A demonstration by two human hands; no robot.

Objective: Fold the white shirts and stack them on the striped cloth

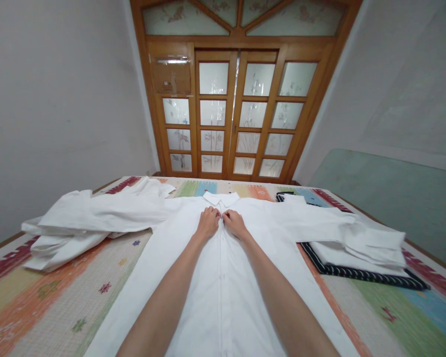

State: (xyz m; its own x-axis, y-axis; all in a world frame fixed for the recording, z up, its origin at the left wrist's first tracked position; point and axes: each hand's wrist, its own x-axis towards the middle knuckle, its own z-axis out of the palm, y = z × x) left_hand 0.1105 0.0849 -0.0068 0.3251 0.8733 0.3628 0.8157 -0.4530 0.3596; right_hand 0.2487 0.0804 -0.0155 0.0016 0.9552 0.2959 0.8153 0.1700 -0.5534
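Note:
A white button-up shirt lies spread on its back, its collar at the far end and both sleeves stretched out sideways. Just below the collar, my left hand pinches the front placket from the left. My right hand pinches the same placket from the right, its fingertips close to those of the left. Any button between the fingers is too small or covered to make out. Below the hands the placket runs straight down the middle, with the two front edges together.
The shirt rests on a bed with a colourful patterned cover. Crumpled white cloth lies by the left sleeve. Folded black striped and white clothes lie under the right sleeve. Beyond are wooden glazed doors and a pale green headboard-like panel.

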